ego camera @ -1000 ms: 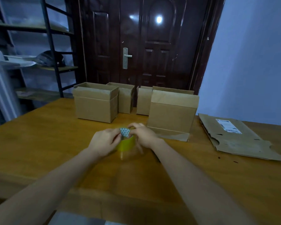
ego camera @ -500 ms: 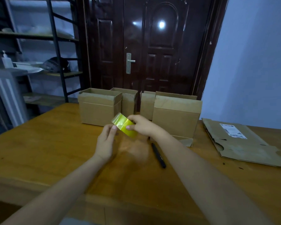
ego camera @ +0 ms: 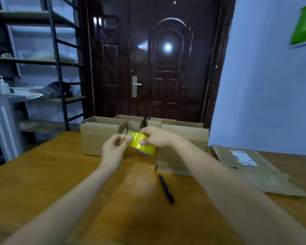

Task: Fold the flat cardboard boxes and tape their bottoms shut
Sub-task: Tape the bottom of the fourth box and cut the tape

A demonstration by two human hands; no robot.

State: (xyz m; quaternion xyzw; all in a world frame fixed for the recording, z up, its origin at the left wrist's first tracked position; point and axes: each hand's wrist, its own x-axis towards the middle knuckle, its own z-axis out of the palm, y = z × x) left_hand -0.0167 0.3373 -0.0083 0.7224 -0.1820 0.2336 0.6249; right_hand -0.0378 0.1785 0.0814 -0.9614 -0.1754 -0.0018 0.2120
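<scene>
My right hand (ego camera: 157, 137) grips a yellow tape roll (ego camera: 142, 145) held above the wooden table (ego camera: 42, 174). My left hand (ego camera: 113, 149) pinches the clear loose end of the tape at the roll's left side. Behind my hands stand several folded cardboard boxes: one at the left (ego camera: 95, 137), two at the back (ego camera: 132, 122), and one at the right (ego camera: 184, 149), partly hidden by my right arm. A flat cardboard box (ego camera: 254, 170) with a white label lies on the table at the right.
A black pen (ego camera: 166, 189) lies on the table near my right forearm. A dark wooden door (ego camera: 148, 68) stands behind the table. A metal shelf rack (ego camera: 42, 76) with a cap and bottle is at the left.
Both hands have lifted the tape roll higher and away from the table. The left hand, earlier just touching the roll, now pinches the tape end. The view has tilted upward.
</scene>
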